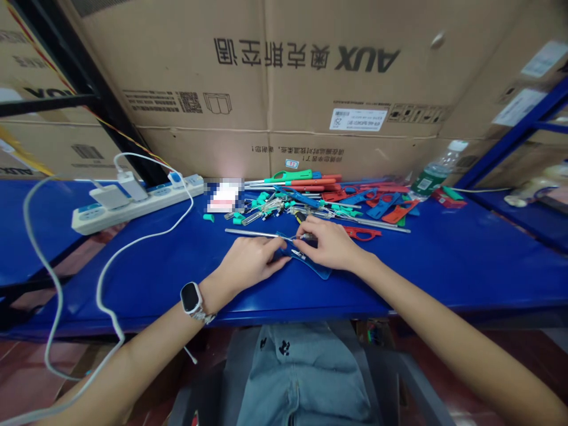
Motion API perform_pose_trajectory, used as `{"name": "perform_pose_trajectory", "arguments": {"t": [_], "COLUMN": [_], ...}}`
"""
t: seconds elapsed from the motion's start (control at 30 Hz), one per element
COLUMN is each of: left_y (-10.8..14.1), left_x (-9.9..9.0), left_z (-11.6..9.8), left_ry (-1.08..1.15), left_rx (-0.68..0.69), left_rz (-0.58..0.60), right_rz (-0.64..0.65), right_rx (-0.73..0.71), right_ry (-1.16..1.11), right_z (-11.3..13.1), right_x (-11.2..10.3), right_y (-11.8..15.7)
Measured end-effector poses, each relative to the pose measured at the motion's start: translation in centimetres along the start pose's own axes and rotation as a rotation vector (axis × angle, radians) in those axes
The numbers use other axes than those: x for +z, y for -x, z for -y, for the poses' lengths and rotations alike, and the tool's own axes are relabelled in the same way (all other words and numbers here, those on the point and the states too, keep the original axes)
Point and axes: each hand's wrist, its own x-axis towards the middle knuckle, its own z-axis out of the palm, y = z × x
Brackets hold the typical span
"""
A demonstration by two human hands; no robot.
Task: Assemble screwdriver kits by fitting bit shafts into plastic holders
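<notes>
A blue plastic lighter half (320, 271) lies on the blue table between my hands, with small metal parts in it and a long metal tube (251, 232) reaching out to the left. My left hand (252, 260) grips the blue piece at its left end, fingers closed round it. Above its right part is my right hand (327, 241), fingers pinched round a small tool with a yellow and black handle (300, 218). The tool's tip is hidden near my fingertips. Just beyond my hands lies a pile of red, blue and green lighter parts (337, 192).
A white power strip (137, 204) with plugs and a white cable (128, 244) stands at the left. Toward the back right is a green-labelled bottle (432, 177). Large cardboard boxes (284, 89) form a wall behind the table (444, 272).
</notes>
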Motion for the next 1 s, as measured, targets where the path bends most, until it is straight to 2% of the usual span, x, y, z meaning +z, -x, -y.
{"name": "perform_pose_trajectory", "arguments": {"t": [0.1, 0.17, 0.33, 0.4, 0.57, 0.7, 1.0], "left_y": [-0.2, -0.7, -2.4, -3.0, -3.7, -3.9, -3.8], "left_x": [-0.6, -1.0, -1.2, -1.0, -0.9, -1.3, -1.3], "left_z": [0.3, 0.9, 2.9, 3.6, 4.8, 4.7, 3.2], "left_ry": [0.087, 0.130, 0.242, 0.286, 0.344, 0.303, 0.375], "left_rx": [-0.060, -0.034, 0.011, 0.014, 0.051, 0.054, 0.054], "left_rz": [-0.010, -0.008, 0.193, 0.218, 0.082, -0.022, 0.027], "right_rz": [0.008, -0.008, -0.004, -0.011, -0.023, 0.049, 0.234], "right_rx": [-0.007, -0.021, -0.065, -0.085, -0.088, -0.038, 0.006], "right_ry": [-0.042, -0.118, -0.363, -0.405, -0.418, -0.412, -0.444], "right_z": [-0.3, -0.6, -1.5, -1.6, -1.3, -1.2, -1.8], "right_x": [0.2, 0.3, 0.6, 0.5, -0.2, -1.0, -1.9], "right_y": [-0.4, -0.8, -2.0, -2.5, -2.9, -2.6, -1.4]}}
